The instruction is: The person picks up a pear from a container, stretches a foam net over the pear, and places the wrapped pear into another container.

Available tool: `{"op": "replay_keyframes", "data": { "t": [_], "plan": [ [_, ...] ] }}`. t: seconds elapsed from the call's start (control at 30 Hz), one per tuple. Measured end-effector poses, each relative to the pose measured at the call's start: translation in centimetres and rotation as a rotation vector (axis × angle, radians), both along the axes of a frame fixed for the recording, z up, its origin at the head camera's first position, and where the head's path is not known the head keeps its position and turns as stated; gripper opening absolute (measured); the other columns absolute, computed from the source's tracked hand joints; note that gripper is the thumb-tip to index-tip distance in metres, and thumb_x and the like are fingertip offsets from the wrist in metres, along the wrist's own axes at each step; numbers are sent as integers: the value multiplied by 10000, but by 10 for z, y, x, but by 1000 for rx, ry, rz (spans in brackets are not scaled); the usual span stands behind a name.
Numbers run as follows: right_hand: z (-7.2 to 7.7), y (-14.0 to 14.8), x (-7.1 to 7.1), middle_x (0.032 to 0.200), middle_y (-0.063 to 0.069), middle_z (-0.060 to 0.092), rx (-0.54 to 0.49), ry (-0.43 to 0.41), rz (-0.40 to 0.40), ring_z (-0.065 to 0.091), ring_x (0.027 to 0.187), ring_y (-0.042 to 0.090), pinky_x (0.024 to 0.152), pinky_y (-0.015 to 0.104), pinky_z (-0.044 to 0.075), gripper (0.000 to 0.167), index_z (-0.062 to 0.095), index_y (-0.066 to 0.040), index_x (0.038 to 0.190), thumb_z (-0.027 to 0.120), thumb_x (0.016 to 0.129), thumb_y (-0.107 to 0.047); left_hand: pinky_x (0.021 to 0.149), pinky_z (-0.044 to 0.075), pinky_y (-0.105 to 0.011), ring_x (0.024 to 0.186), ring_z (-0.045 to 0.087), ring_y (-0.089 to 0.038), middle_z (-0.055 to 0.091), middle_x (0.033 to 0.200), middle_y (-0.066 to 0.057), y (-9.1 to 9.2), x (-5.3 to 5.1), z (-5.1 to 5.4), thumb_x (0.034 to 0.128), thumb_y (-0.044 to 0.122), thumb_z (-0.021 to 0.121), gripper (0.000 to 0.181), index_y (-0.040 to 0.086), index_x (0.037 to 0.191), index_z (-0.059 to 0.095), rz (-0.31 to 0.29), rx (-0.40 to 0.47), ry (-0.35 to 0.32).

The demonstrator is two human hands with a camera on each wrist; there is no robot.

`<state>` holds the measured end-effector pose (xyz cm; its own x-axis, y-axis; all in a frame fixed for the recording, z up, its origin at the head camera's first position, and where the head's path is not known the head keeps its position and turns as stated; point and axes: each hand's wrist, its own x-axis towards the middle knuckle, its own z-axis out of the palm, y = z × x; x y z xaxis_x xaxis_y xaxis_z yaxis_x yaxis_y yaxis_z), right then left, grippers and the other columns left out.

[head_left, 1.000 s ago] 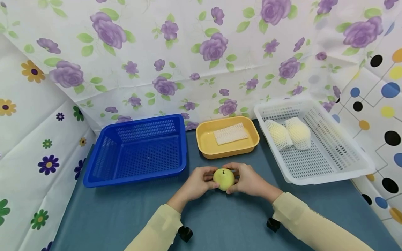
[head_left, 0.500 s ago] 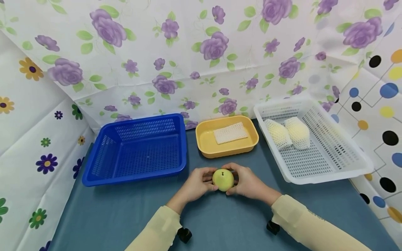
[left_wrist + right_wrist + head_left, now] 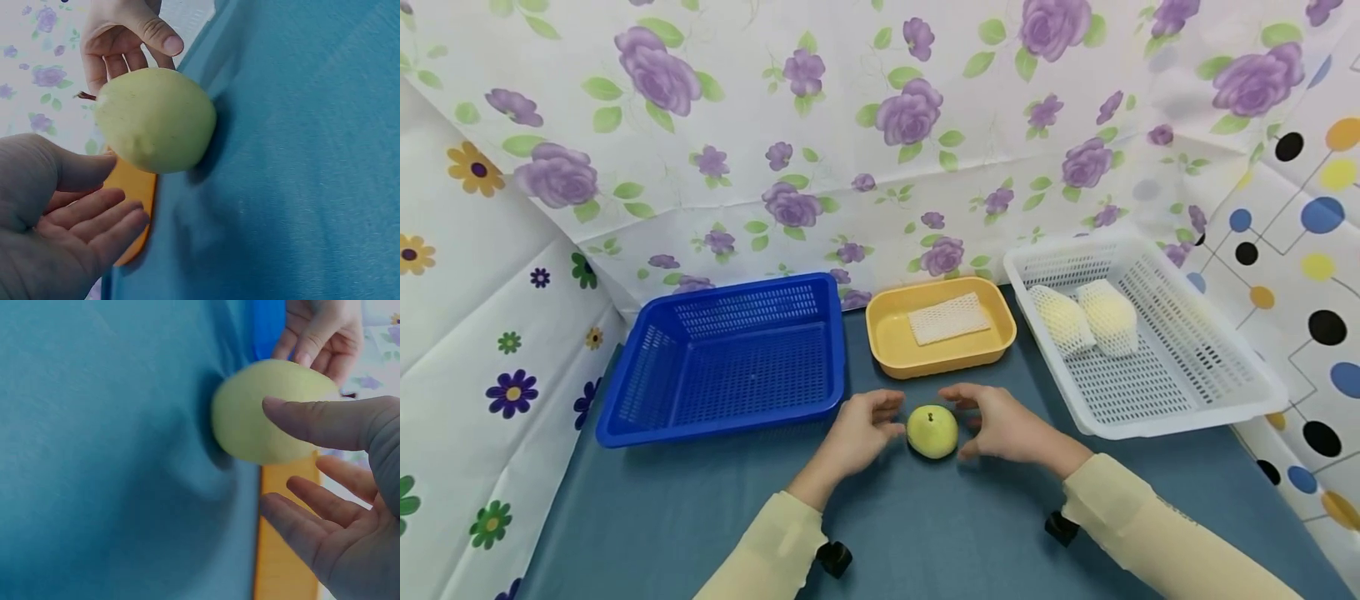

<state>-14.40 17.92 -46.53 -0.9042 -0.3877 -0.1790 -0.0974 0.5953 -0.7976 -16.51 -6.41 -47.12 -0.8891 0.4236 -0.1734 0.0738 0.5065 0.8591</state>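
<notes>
A round yellow-green pear (image 3: 932, 432) stands on the blue-grey tablecloth, its dark stem upward. To its left, my left hand (image 3: 859, 433) has its fingers and thumb spread apart, clear of the fruit. On the other side, my right hand (image 3: 1006, 427) faces the pear with loosely bent fingers and a gap between. The left wrist view shows the left palm (image 3: 62, 219) turned toward the pear (image 3: 156, 122), holding nothing. In the right wrist view the right thumb (image 3: 325, 422) overlaps part of the pear (image 3: 256, 419), and the fingers lie apart below.
Behind the pear is a yellow tray (image 3: 887, 346) with a flat white foam net (image 3: 949, 318) in it. A blue basket (image 3: 752, 375) stands at the left. At the right, a white basket (image 3: 1172, 392) holds two net-wrapped fruits (image 3: 1108, 317). Patterned cloths rise behind and beside.
Both hands have let go of the pear and drawn outward, left hand leftward and right hand rightward. The pear stays where it was.
</notes>
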Motion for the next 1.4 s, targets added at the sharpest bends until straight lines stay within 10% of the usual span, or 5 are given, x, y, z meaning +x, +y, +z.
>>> {"op": "replay_keyframes", "data": {
  "t": [0.43,0.83,1.17,1.4],
  "plan": [
    [22,7,-11,1273,-20,589,131,100,23,554,1177,232,935,434,491,555,567,-230,1245,798,741,-210,934,505,-364,1138,580,-126,613,1262,-37,2,2,7,934,223,579,312,190,1244,582,89,-46,112],
    [66,18,-80,1211,55,615,173,212,-134,577,1113,243,913,440,496,340,606,-183,1198,643,884,-309,883,533,-332,1124,600,-159,633,1218,-14,6,-7,32,927,231,591,295,182,1218,599,137,25,219],
    [42,14,-142,1350,179,507,490,102,-40,492,1218,329,931,452,453,407,515,-37,1307,521,911,-129,904,523,-331,1147,588,-164,620,1237,5,9,-13,41,918,250,605,314,195,1227,591,136,-30,218],
    [16,14,-160,1380,206,472,727,0,59,463,1253,332,992,438,418,454,448,-14,1365,412,914,-43,928,509,-330,1147,576,-119,617,1237,27,13,-14,43,917,274,603,334,198,1242,584,133,-76,174]
  ]
}}
